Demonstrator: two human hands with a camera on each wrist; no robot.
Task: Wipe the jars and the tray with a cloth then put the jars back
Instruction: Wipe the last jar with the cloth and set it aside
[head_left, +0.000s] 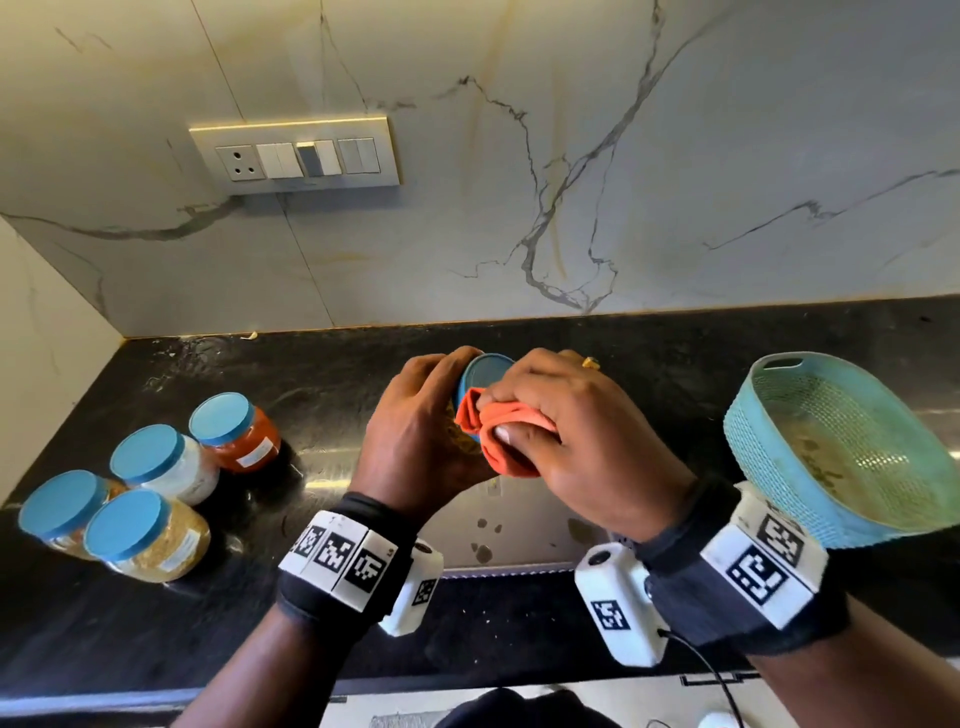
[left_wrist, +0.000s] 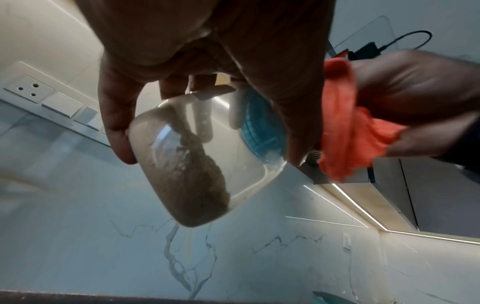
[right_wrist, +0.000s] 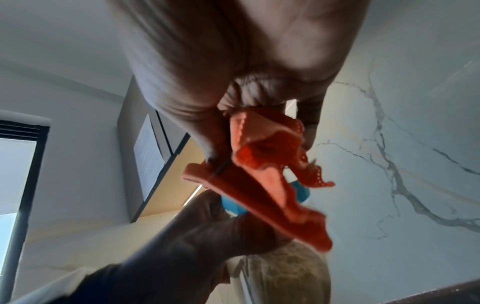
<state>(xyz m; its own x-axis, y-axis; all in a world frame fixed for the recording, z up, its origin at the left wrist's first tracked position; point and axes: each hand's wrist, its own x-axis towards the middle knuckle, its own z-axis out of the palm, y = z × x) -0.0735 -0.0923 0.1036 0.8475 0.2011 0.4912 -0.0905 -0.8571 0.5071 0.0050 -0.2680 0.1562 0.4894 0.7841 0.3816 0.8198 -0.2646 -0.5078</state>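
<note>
One jar (head_left: 470, 410) is up off the counter (head_left: 322, 374), left hand (head_left: 415, 441) fingers curled round its clear body; right hand (head_left: 571, 431) fingers bunch the orange cloth (head_left: 498, 431) and press it against the blue lid (head_left: 485, 374). Jar looks like smooth plastic, part-filled, so light but slippery: grip the body, not the lid. Four more jars (head_left: 150, 499) stand well left of the fingers, mesh tray (head_left: 852, 457) right of them. Labels too small to read.

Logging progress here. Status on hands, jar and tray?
Left hand grips jar above counter. Right hand holds cloth against its lid. Four jars wait left; tray right, no jars in it. Nothing in the way.
</note>
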